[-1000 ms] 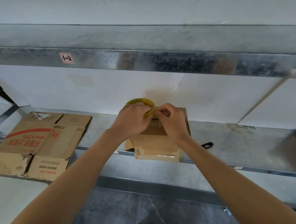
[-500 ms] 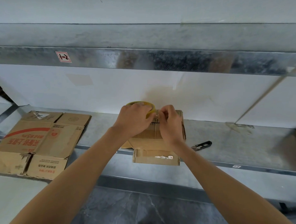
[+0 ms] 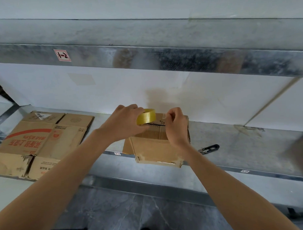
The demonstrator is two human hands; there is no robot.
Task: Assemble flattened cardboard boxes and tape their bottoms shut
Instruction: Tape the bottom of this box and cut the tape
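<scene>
Head view: a galvanised metal shelf (image 3: 251, 145) runs the width of the scene. At its left end lies a flattened cardboard stack (image 3: 45, 141), brown with red print. The box (image 3: 153, 149) stands at the centre of the shelf, its near face overhanging the front edge. It is small, brown and worn, with a ragged lower edge, one flap jutting out at the left, and black marks along the top seam.

The left hand (image 3: 123, 122) grips the tape roll (image 3: 146, 116) above the box top, fingers curled round it. The right hand (image 3: 175, 127) pinches the tape end (image 3: 164, 116) between thumb and forefinger. A black cutter (image 3: 209, 148) lies on the shelf just right of the box.

Half a second ago the hands touched and the roll was mostly hidden. They are now apart, and the roll's yellow band is exposed.
</scene>
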